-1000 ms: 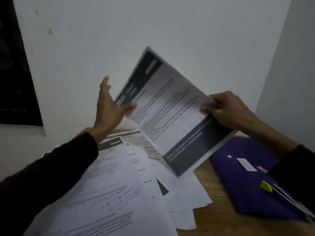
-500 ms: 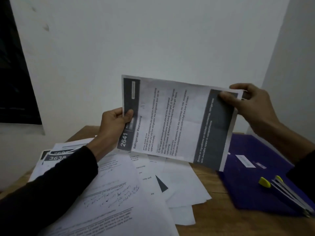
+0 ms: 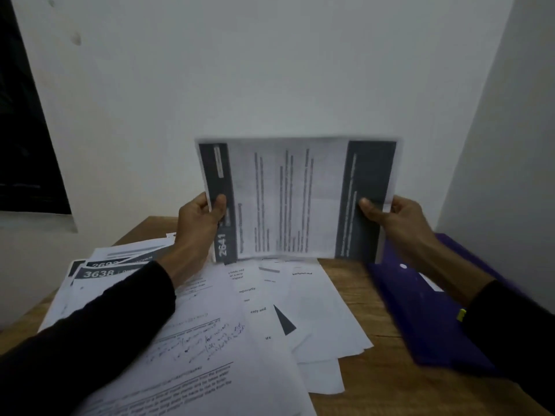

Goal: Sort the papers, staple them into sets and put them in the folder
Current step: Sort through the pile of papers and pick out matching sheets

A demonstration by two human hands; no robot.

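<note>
- Held sheet (image 3: 288, 202), one, numbered 2641: you hold it upright on its long edge, lower edge at or just above the loose papers; whether it touches them cannot be told.
- Your left hand (image 3: 198, 223): pinches the sheet's left end, thumb in front.
- Your right hand (image 3: 396, 219): grips the sheet's right end, thumb on its dark band.
- Loose papers (image 3: 228, 331): overlapping pile, exact count unclear, spread below the held sheet on the wooden table (image 3: 387, 388).
- Purple folder (image 3: 420, 319): one, flat on the table, right of the held sheet, under your right forearm.
</note>
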